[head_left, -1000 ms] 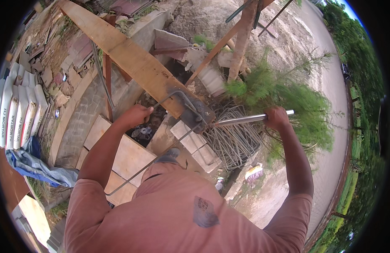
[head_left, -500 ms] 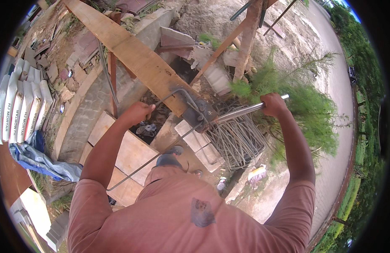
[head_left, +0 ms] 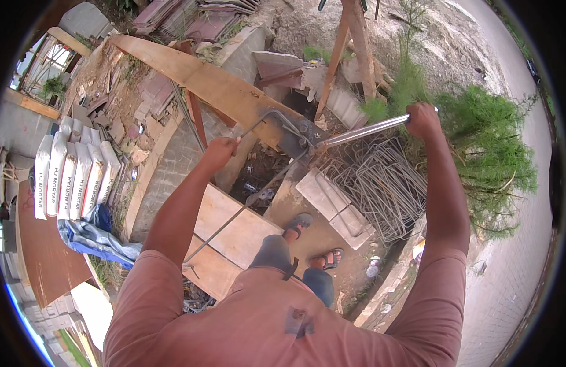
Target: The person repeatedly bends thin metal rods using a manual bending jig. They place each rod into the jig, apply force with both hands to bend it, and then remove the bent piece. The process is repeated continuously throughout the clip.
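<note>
Head view: the left hand point(head_left: 220, 153) is closed on one end of a bent steel rod point(head_left: 277, 177), just left of the near end of the wooden plank point(head_left: 216, 82), while the right hand point(head_left: 423, 121) is wrapped round the outer part of a silver bar point(head_left: 368, 129), well out to the right of the plank. The rod crosses the plank's near end, turns there by a dark metal plate point(head_left: 292, 144), and trails back toward the person over some flat boards point(head_left: 240, 232); the bar's inner end meets the plank's end. To work this well, I judge, the left fist should press the rod flat so that it cannot lift or twist, while the right arm swings the bar in one smooth, level sweep, gripping far out for leverage and easing off before the angle overshoots. The rod's long tail wants watching near the legs; sandalled feet point(head_left: 298, 225) set apart below the plank's end should give decent balance. Pale slabs point(head_left: 335, 211) lie near the plank's end on the person's side, with a heap of bent hoops point(head_left: 387, 189) to their right, and a green bush point(head_left: 491, 153) farther right. Stacked white bags point(head_left: 69, 177) stand well left of the plank.
</note>
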A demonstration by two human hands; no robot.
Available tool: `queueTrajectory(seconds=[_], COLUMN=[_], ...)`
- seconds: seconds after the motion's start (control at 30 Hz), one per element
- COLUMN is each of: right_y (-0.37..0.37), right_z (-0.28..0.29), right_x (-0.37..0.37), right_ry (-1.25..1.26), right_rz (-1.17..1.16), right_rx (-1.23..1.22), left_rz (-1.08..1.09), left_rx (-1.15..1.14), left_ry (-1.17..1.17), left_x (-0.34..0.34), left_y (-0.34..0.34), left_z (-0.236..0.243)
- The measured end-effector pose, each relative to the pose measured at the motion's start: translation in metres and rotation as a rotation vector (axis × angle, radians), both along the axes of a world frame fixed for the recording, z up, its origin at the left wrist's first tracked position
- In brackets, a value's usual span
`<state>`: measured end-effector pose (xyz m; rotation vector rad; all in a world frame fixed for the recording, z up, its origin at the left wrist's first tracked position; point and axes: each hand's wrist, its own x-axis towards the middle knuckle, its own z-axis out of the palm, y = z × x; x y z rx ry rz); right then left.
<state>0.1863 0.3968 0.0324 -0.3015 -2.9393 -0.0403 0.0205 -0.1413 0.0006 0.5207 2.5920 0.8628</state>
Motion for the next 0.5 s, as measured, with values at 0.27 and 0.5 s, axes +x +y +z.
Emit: queueTrajectory(seconds=[0.27,0.5], right_y=[-0.241,-0.287], right_z=[-0.009,0.027], right_x=[0.227,0.249], right_ry=[0.062,-0.011], right_rz=[-0.578,-0.677], right_rx=[-0.210,-0.364], left_rz=[-0.181,-0.058], left_rx=[0.075,0.034], left_ry=[0.181,0.212], left_x=[-0.015,0.006], left_y=[-0.017,0.012], left_z=[-0.025,-0.006])
